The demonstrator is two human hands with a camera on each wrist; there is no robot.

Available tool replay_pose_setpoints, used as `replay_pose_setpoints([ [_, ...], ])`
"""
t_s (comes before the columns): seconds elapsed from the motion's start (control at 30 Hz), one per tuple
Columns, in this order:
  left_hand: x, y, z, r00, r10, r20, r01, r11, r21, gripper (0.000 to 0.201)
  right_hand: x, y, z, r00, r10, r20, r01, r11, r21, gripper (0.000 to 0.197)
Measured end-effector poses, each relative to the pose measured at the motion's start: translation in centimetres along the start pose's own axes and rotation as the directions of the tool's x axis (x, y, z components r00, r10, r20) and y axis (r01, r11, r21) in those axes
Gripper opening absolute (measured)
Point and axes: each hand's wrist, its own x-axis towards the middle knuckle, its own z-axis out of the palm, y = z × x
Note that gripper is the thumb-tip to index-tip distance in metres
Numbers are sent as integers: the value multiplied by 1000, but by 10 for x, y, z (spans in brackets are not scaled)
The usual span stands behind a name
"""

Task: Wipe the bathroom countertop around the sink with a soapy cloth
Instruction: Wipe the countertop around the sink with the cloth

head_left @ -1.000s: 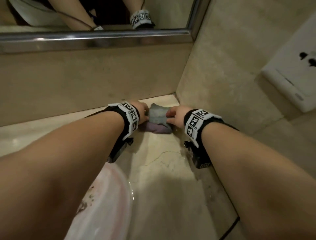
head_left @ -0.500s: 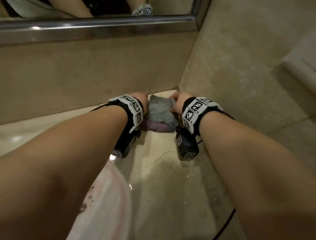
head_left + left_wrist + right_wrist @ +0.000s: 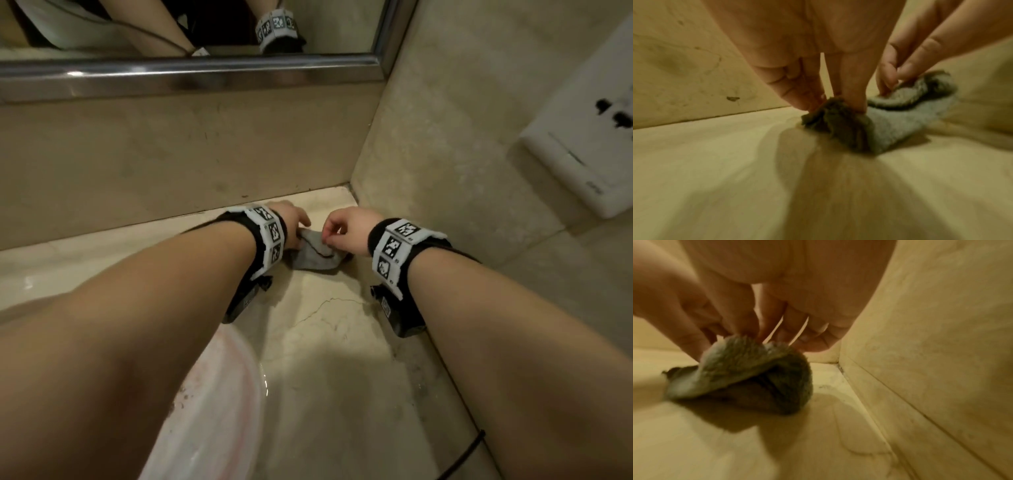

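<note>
A small folded grey cloth (image 3: 313, 255) lies on the beige marble countertop (image 3: 329, 342) near the back right corner. My left hand (image 3: 294, 224) pinches the cloth's left end (image 3: 830, 116) between its fingertips. My right hand (image 3: 337, 231) pinches the cloth's upper fold (image 3: 748, 353) and lifts that layer a little, leaving the folds gaping below it. In the left wrist view the right hand's fingers (image 3: 894, 76) hold the far fold. The pale sink basin (image 3: 212, 411) curves at the lower left, partly behind my left forearm.
The back wall (image 3: 171, 154) and side wall (image 3: 445, 154) meet just beyond the cloth. A mirror with a metal frame (image 3: 188, 73) runs above. A white socket plate (image 3: 582, 137) sits on the right wall. A crack (image 3: 325, 305) crosses the wet countertop.
The cloth has been folded smaller, and my hands have shifted from pressing on it to pinching its ends. The right hand now lifts the top fold.
</note>
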Motion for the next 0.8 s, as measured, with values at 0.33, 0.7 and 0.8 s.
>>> replay_pose_setpoints([
  [0.33, 5, 1, 15, 993, -36, -112, 39, 999, 26, 31, 13, 0, 25, 997, -68, -26, 54, 927, -371, 35],
  [0.7, 56, 22, -3, 989, 6, -151, 19, 986, 167, 35, 79, 20, 0, 972, 194, -131, -227, 916, -331, 33],
  [0.8, 61, 22, -4, 994, -4, -110, 26, 979, 201, 31, 79, 18, -2, 966, 223, -128, -253, 917, -309, 33],
])
